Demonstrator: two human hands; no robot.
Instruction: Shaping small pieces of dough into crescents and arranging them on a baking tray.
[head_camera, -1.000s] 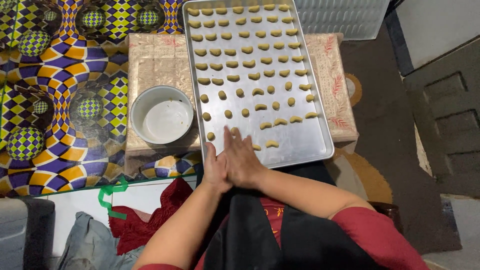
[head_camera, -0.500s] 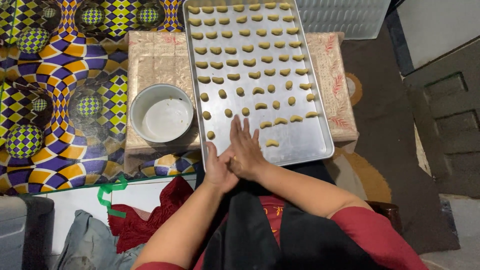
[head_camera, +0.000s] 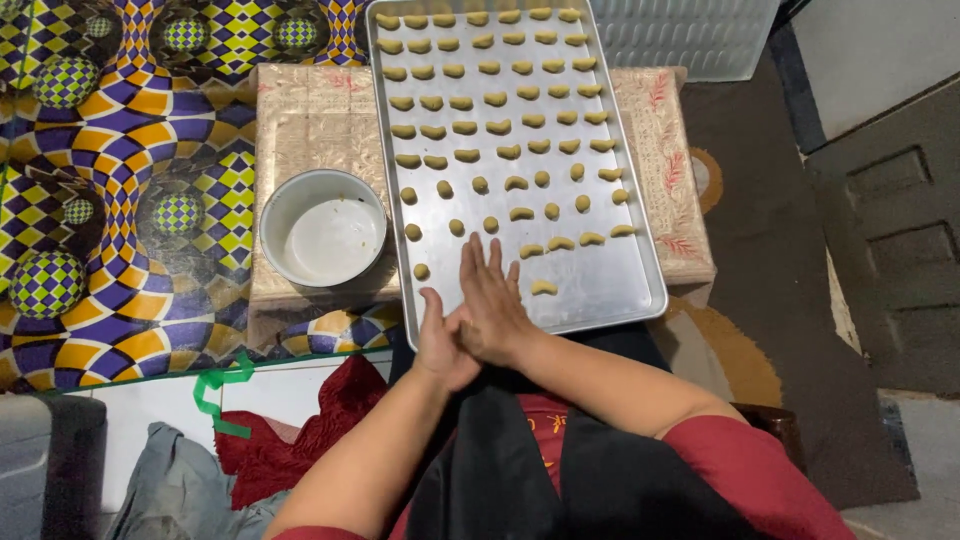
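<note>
My left hand (head_camera: 440, 345) and my right hand (head_camera: 492, 300) are pressed palm to palm over the near edge of a metal baking tray (head_camera: 605, 290). The right hand lies on top with its fingers stretched out flat toward the tray. Whatever sits between the palms is hidden. The tray carries several rows of small yellowish dough pieces (head_camera: 497, 98), crescent-shaped at the far end and ball-shaped nearer me. One crescent (head_camera: 543, 288) lies alone just right of my fingertips. The tray's near strip is bare.
The tray rests on a low table with a beige patterned cover (head_camera: 310, 120). A white round bowl (head_camera: 322, 228) stands left of the tray. A purple-and-yellow patterned mat (head_camera: 120, 180) lies to the left, a red cloth (head_camera: 300, 440) and a green ribbon (head_camera: 215, 385) near my lap.
My right hand has slid forward across my left palm, its fingers now reaching further over the tray. The tray and bowl have not moved.
</note>
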